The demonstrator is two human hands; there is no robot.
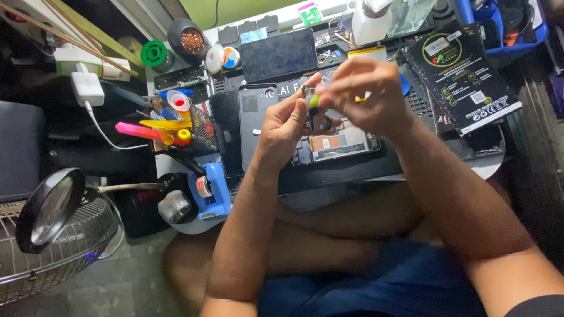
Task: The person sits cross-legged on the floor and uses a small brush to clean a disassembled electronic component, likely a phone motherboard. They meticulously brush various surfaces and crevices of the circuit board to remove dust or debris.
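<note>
Head view: your left hand (286, 124) pinches the small circuit board (318, 117) upright, right hand (365, 94) at its 1 o'clock, fingers clamped on a green-tipped tool (314, 101).

I see my left hand (288, 126) pinching a small dark part (318, 119), while my right hand (367, 94) grips a green-tipped tool (314, 101), blurred, maybe touching it, above the opened phone (343, 144).

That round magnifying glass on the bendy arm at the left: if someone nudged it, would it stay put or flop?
The magnifying glass sits on a thin bent arm, so it would probably wobble or swing rather than hold firm. Its wide lens looks heavy for that slim support and may sag. The glass face is likely fragile, and it hangs close to the wire fan guard.
</note>
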